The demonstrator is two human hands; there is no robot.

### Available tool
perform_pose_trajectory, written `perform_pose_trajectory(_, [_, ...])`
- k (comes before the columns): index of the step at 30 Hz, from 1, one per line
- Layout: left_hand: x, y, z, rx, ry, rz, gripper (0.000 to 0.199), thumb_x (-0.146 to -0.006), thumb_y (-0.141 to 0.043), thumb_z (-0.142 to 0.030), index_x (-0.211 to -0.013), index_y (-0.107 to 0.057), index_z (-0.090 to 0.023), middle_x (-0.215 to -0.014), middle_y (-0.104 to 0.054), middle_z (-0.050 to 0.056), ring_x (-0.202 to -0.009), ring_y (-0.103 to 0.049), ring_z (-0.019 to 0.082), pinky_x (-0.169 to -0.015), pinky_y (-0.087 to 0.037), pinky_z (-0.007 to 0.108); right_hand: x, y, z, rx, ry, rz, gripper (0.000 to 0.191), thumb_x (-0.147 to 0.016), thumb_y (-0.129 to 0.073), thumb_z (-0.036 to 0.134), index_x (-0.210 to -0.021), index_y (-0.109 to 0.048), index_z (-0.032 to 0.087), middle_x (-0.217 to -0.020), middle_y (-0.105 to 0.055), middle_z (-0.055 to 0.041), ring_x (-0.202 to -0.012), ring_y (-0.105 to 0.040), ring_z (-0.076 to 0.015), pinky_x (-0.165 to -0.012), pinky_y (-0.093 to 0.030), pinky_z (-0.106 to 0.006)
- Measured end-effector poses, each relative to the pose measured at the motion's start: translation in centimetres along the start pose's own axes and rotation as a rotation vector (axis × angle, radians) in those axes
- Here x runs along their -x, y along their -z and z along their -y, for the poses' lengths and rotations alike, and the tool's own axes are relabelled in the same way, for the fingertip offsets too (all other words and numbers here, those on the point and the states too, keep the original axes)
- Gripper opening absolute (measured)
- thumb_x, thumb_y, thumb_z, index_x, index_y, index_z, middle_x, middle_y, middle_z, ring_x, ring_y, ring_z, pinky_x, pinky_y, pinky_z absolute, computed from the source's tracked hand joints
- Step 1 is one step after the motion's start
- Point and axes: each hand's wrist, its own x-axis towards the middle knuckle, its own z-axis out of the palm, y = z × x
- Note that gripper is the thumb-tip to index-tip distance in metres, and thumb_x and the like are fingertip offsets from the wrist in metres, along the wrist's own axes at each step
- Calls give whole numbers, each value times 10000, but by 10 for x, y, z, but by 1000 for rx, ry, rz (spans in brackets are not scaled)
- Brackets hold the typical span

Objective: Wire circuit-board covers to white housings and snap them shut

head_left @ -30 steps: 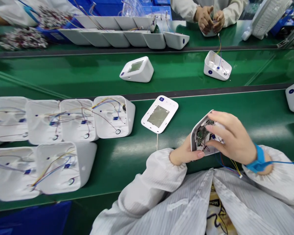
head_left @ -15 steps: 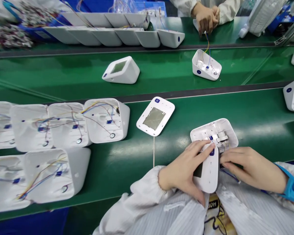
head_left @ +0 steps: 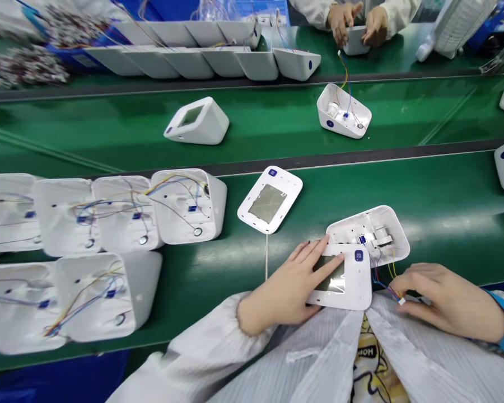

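My left hand [head_left: 292,280] grips a white front panel [head_left: 357,285] with a grey display and a dark blue button, thumb below it and fingers across its face. Behind that panel lies an open white housing [head_left: 386,218], partly covered, with a motor-like part and a small blue connector inside. Thin coloured wires run out of the housing to a white plug [head_left: 401,301]. My right hand [head_left: 441,296] pinches these wires [head_left: 390,288] close to the plug. A second front panel [head_left: 270,200] lies face up on the green bench, left of the housing.
Several open white housings [head_left: 189,207] with loose wires stand at left. On the green belt [head_left: 260,123] ride a closed device [head_left: 199,123] and an open housing [head_left: 344,112]. Across it, a co-worker's hands [head_left: 355,25] hold a grey-white part. More housings [head_left: 256,64] line the far bench.
My left hand has turned the front panel flatter and moved it left. My right hand has shifted down and right, bringing the plug into sight. The belt's pieces have slid left.
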Motion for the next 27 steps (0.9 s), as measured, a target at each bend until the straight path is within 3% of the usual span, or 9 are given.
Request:
perform_pose_trajectory(2, [0, -2, 2, -20, -16, -33, 992, -686, -706, -273, -1547, -213, -303, -1643, -113, 177, -1443, -220, 501, -1110, -240, 711, -6, -2, -5, -37, 60, -108, 75, -978, -504, 191, -996, -569, 221, -818, -692, 11, -698, -650, -119, -685, -518, -255])
perform_pose_trajectory(5, [1, -6, 7, 46, -99, -140, 1081, -643, -695, -256, -1556, -115, -276, -1577, -226, 196, -1422, -246, 478, -1109, -239, 716, -15, -3, -14, 31, 88, -315, 105, -961, -538, 187, -967, -635, 227, -811, -705, -1, -699, -659, -128, -653, -522, -251])
perform_pose_trajectory(9, [-4, -15, 11, 236, -229, -386, 1147, -618, -682, -263, -1555, -21, -250, -1561, -201, 196, -1431, -229, 466, -1121, -230, 701, -30, -4, -21, 241, 36, -610, 212, -926, -580, 155, -1074, -710, 233, -952, -747, -53, -793, -691, -181, -706, -554, -310])
perform_pose_trajectory(11, [-13, -21, 8, 358, -302, -514, 1157, -621, -715, -332, -1554, -35, -254, -1573, -176, 183, -1445, -204, 466, -1140, -222, 676, -39, -7, -22, 190, 20, -679, 242, -931, -565, 151, -1100, -719, 231, -1020, -749, -67, -882, -698, -202, -777, -565, -340])
perform_pose_trajectory(14, [-32, -26, -4, 638, -325, -679, 1069, -689, -699, -498, -1544, -92, -288, -1588, -206, 135, -1468, -215, 427, -1183, -202, 622, -54, -14, -21, -130, -98, -652, 243, -974, -516, 229, -1101, -722, 223, -1094, -738, -77, -1022, -688, -219, -873, -566, -366])
perform_pose_trajectory(18, [-59, -27, -18, 1128, -227, -707, 954, -724, -604, -704, -1496, -266, -258, -1545, -372, 119, -1447, -327, 362, -1196, -270, 530, -74, -21, -21, -594, -263, -539, 364, -1014, -437, 399, -1036, -727, 180, -804, -721, -53, -726, -680, -171, -679, -568, -313])
perform_pose_trajectory(22, [-75, -34, -12, 1457, -131, -689, 1087, -620, -608, -806, -1479, -322, -204, -1525, -421, 148, -1403, -393, 391, -1135, -366, 526, -90, -23, -22, -513, -337, -530, 294, -932, -572, 422, -1034, -736, 200, -711, -684, -15, -594, -598, -139, -557, -495, -268])
perform_pose_trajectory(25, [-73, -45, -1, 1513, -86, -670, 1083, -594, -662, -757, -1468, -354, -196, -1504, -453, 156, -1388, -406, 416, -1105, -394, 543, -97, -26, -20, -335, -327, -577, 188, -849, -685, 379, -897, -724, 201, -762, -716, -19, -611, -623, -140, -572, -497, -260])
perform_pose_trajectory(27, [-69, -51, 3, 1499, -51, -591, 1026, -605, -666, -743, -1439, -405, -206, -1443, -525, 148, -1354, -452, 410, -1093, -403, 546, -101, -30, -19, -214, -280, -564, 166, -859, -684, 357, -797, -695, 205, -751, -716, -11, -618, -628, -138, -630, -511, -271])
